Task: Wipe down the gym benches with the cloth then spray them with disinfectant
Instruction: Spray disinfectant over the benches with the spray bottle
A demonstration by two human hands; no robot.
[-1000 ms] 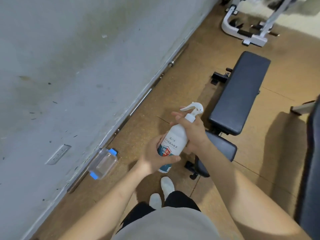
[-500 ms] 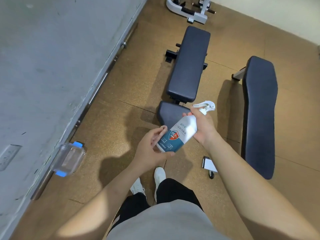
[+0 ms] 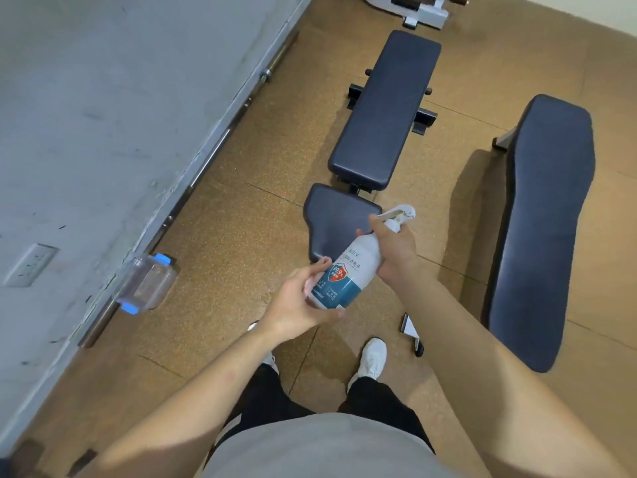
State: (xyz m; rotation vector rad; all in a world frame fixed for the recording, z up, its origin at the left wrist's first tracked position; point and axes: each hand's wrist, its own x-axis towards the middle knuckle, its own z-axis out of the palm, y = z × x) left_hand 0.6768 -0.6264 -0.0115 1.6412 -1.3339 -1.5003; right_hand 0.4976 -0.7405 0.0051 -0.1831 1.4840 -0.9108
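Spray bottle [image 3: 346, 270] tilted between both hands: right hand [image 3: 396, 251] grip clamped round neck, left hand [image 3: 303, 305] grip cupping base.

The person wears a grey top [image 3: 320, 446], black trousers [image 3: 379, 398] and white shoes [image 3: 372, 357]; both forearms are bare, without sleeves.

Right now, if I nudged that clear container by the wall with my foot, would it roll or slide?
The clear container looks squarish, so it would probably slide or tumble, not roll. It appears empty and plastic, so likely light. It sits close to the wall, which may stop it.
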